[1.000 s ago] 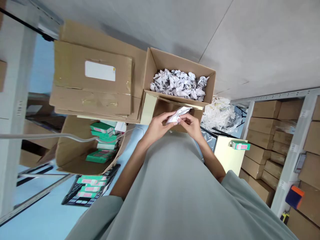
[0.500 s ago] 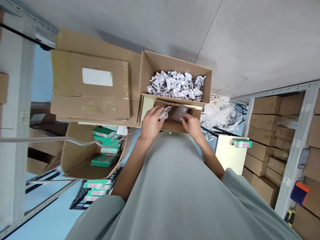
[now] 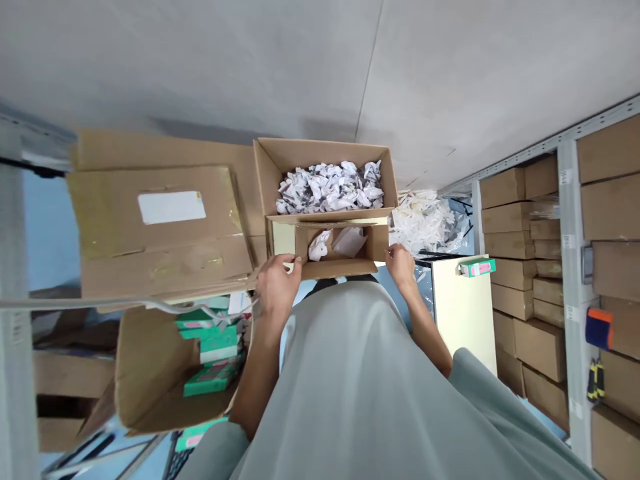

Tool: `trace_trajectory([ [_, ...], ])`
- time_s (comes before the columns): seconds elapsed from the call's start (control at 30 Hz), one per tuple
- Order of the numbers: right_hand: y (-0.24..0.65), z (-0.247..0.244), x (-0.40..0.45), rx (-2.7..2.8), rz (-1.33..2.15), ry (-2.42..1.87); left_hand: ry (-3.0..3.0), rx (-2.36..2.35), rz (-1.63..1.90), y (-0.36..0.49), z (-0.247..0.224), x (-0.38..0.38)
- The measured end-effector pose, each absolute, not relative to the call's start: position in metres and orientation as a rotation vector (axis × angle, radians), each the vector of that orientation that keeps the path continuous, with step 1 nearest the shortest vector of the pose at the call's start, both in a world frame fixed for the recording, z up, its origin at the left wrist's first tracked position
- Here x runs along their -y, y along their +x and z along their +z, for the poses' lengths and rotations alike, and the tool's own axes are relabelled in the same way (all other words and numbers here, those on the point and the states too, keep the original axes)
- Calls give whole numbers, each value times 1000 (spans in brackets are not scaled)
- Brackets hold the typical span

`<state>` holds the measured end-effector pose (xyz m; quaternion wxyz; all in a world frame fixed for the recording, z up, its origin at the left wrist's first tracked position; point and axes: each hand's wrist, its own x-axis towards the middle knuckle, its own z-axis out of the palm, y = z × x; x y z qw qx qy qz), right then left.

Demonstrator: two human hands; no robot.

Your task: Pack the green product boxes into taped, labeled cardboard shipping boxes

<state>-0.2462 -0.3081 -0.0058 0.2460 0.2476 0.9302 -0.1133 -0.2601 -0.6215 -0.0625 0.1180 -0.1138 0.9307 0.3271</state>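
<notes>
Grip looked narrow in left hand (image 3: 278,283) and right hand (image 3: 401,267) at opposite ends of the small carton (image 3: 340,269), any pinch impossible to tell. Steadying it, crumpled paper (image 3: 319,247) inside, seemed the step; the next move called for even support, clear of the larger box (image 3: 320,154) behind.

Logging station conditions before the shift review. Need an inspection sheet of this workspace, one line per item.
Surface: pale strip visible left of the small carton
Job's things: small carton open, holding two pieces of white paper; behind it, a larger carton holding crumpled paper
Clutter: flattened cardboard at left; green boxes in an open carton; shredded paper at right
Hands: left hand and right hand at opposite ends of the small carton; firmness of grip unclear
Cables: one white cable from the left; its end unclear
Surroundings: metal rack with stacked cartons at right
</notes>
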Motion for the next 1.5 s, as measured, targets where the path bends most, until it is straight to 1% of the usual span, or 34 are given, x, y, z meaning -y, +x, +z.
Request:
trace_trajectory([
  [0.13,-213,6,317,-2559,-379,799,-252,-2672,1013,-262,-59,632],
  [0.23,-170,17,312,-2569,-399,989,-147,-2615,1070,-264,-56,628],
  [0.33,-125,25,300,-2568,-418,1164,-7,-2554,1089,-266,-52,609],
  [0.47,-73,26,279,-2558,-472,1338,224,-2503,1098,-261,-43,563],
  [0.67,20,11,231,-2529,-654,1661,510,-2470,1030,-231,-28,465],
  [0.83,125,-2,179,-2458,-823,2033,815,-2379,898,-184,-25,339],
  [1.03,217,-3,116,-2271,-865,2384,1185,-2249,694,-114,-18,193],
  [1.23,255,-2,70,-2134,-817,2556,1357,-2153,620,-79,-22,105],
  [1.5,247,-12,39,-1916,-765,2672,1384,-2023,588,-74,-54,35],
])
